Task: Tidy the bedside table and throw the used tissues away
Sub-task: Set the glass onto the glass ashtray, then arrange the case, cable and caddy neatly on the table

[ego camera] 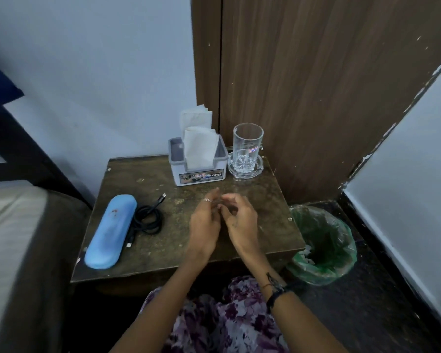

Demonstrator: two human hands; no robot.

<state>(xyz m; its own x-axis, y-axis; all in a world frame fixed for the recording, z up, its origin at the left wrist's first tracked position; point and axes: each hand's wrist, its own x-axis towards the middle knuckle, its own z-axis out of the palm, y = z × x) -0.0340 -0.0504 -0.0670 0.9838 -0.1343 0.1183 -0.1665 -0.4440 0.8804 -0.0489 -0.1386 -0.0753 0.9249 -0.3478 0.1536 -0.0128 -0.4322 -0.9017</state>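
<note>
The worn brown bedside table [168, 250] fills the middle of the view. My left hand [205, 220] and my right hand [239, 220] hover together over its centre, fingers loosely curled and touching, with nothing in them. A grey tissue holder [201, 171] with white tissues [197, 146] standing in it sits at the back. To the right of the table, on the floor, stands a bin with a green liner [323, 245], and crumpled white tissues [306, 253] lie inside it.
A clear glass [247, 146] stands on a glass coaster [245, 171] at the back right. A blue glasses case [111, 230] and a coiled black cable [148, 217] lie at the left. A bed is on the left, a wooden door behind.
</note>
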